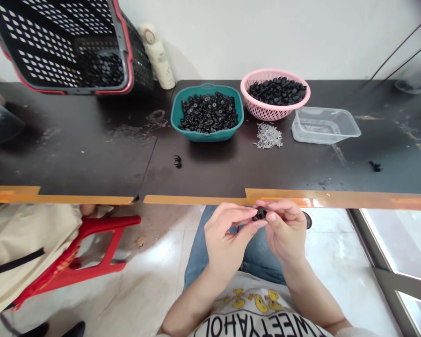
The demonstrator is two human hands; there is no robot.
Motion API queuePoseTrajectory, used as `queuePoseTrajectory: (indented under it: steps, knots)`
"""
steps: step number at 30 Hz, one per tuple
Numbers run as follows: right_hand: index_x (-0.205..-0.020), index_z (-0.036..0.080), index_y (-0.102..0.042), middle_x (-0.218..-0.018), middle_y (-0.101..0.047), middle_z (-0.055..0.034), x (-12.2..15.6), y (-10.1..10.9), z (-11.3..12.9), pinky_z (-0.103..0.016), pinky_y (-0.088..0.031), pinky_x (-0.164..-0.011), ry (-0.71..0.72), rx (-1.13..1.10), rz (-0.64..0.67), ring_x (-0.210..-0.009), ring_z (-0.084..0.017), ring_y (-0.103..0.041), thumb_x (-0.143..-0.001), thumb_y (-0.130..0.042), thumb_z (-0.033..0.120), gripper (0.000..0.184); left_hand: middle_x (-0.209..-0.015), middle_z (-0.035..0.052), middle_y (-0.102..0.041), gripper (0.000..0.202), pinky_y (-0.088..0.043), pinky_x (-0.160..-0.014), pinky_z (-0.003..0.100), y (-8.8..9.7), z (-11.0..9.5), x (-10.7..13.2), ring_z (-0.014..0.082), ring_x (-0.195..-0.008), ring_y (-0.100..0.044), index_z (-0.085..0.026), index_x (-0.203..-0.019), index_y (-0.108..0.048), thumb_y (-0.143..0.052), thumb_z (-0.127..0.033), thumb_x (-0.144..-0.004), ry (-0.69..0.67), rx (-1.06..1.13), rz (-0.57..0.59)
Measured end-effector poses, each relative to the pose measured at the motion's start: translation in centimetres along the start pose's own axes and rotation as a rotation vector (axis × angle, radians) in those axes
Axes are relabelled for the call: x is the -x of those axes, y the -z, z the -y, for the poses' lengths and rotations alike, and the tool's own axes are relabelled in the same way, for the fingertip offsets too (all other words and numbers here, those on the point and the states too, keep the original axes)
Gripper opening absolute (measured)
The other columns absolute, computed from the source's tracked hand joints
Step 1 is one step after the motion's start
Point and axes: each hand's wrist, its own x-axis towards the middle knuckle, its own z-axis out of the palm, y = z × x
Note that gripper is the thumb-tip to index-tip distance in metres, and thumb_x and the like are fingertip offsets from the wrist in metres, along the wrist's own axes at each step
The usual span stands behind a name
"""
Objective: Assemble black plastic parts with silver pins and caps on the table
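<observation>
Your left hand (225, 234) and right hand (286, 229) together pinch a black part (261, 213) before the table (214, 173). Beyond, the teal basin (207, 137) holds black discs (208, 112), the right-side tub (312, 137) pale pins (312, 128); farther, the pink basket (266, 113) and left-side crate (137, 56) hold black pieces (279, 91).

A small black piece (261, 213), its visible part compact and rounded with a slight sheen, is pinched between the fingertips of the left hand (228, 229) and the right hand (287, 229); it is held in the air on the person's side of the table (210, 173), just beside its near edge; the fingers cover its ends; whether it is one part or several cannot be told.
</observation>
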Motion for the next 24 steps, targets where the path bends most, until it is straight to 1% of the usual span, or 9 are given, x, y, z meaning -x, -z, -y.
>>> queuePoseTrajectory:
  steps: [4,6,10,13,16,18,20,22,24]
  knots:
    - [-0.095,0.035,-0.081,-0.093,-0.082,-0.0001,0.4,0.4,0.2,-0.034,-0.067,-0.080,0.021,0.053,0.092,-0.091,-0.023,-0.079,-0.084,-0.083,0.030,0.012,-0.078,-0.0011,-0.070,0.022,-0.060,-0.062,0.019,0.2,0.1,0.1,0.0104,-0.067,-0.067,-0.026,-0.090,-0.079,-0.088,-0.016,-0.074,0.032,0.061,-0.010]
    - [-0.098,0.037,-0.082,-0.097,-0.082,-0.0002,0.5,0.5,0.3,-0.033,-0.068,-0.076,0.033,0.091,0.117,-0.089,-0.023,-0.079,-0.084,-0.082,0.028,0.017,-0.078,-0.0013,-0.070,0.023,-0.060,-0.062,0.019,0.3,0.1,0.2,0.0104,-0.068,-0.067,-0.027,-0.092,-0.079,-0.088,-0.016,-0.074,0.039,0.078,-0.012]
    - [-0.099,0.037,-0.081,-0.097,-0.082,-0.0003,0.6,0.3,0.7,-0.031,-0.068,-0.067,0.061,0.130,0.097,-0.080,-0.022,-0.080,-0.082,-0.084,0.027,0.020,-0.079,-0.0010,-0.071,0.023,-0.059,-0.059,0.020,0.3,0.1,0.3,0.0109,-0.068,-0.067,-0.026,-0.092,-0.079,-0.089,-0.018,-0.073,0.019,0.078,-0.029]
    - [-0.097,0.037,-0.082,-0.095,-0.082,0.0000,0.6,0.2,1.0,-0.031,-0.069,-0.071,0.090,0.126,0.102,-0.086,-0.023,-0.080,-0.082,-0.083,0.024,0.019,-0.078,-0.0012,-0.072,0.021,-0.058,-0.060,0.021,0.3,0.0,0.1,0.0116,-0.069,-0.068,-0.026,-0.090,-0.079,-0.089,-0.019,-0.073,-0.035,0.037,-0.027]
    - [-0.093,0.035,-0.081,-0.088,-0.082,0.0004,0.6,0.3,1.3,-0.034,-0.069,-0.075,0.097,0.115,0.127,-0.088,-0.025,-0.080,-0.082,-0.084,0.021,0.018,-0.080,-0.0012,-0.075,0.020,-0.060,-0.065,0.024,0.3,0.0,0.0,0.0131,-0.073,-0.070,-0.027,-0.090,-0.078,-0.089,-0.020,-0.074,-0.141,-0.035,-0.027]
    - [-0.091,0.035,-0.081,-0.084,-0.081,0.0007,0.8,0.2,1.4,-0.036,-0.069,-0.075,0.071,0.102,0.114,-0.088,-0.026,-0.080,-0.081,-0.084,0.021,0.017,-0.080,-0.0011,-0.075,0.020,-0.060,-0.063,0.025,0.2,0.2,0.0,0.0134,-0.071,-0.069,-0.028,-0.090,-0.079,-0.089,-0.022,-0.074,-0.204,-0.086,-0.061]
    - [-0.090,0.034,-0.080,-0.084,-0.081,0.0005,1.0,0.0,1.5,-0.036,-0.069,-0.075,0.010,0.082,0.077,-0.088,-0.026,-0.080,-0.081,-0.085,0.022,0.015,-0.076,-0.0019,-0.072,0.022,-0.057,-0.055,0.023,0.0,0.4,0.2,0.0118,-0.063,-0.066,-0.029,-0.092,-0.079,-0.090,-0.025,-0.073,-0.244,-0.144,-0.112]
    - [-0.091,0.033,-0.079,-0.088,-0.082,-0.0001,1.3,-0.4,1.3,-0.035,-0.069,-0.074,-0.068,0.052,0.038,-0.088,-0.024,-0.080,-0.082,-0.084,0.025,0.013,-0.073,-0.0028,-0.070,0.024,-0.054,-0.049,0.021,-0.3,0.7,0.4,0.0106,-0.058,-0.062,-0.029,-0.093,-0.079,-0.091,-0.026,-0.073,-0.269,-0.194,-0.153]
    - [-0.090,0.033,-0.079,-0.089,-0.082,-0.0002,1.5,-0.8,1.1,-0.035,-0.069,-0.073,-0.131,0.013,0.006,-0.085,-0.023,-0.080,-0.083,-0.084,0.028,0.011,-0.074,-0.0027,-0.071,0.027,-0.054,-0.049,0.021,-0.6,1.0,0.8,0.0109,-0.058,-0.063,-0.029,-0.096,-0.079,-0.091,-0.025,-0.072,-0.271,-0.226,-0.179]
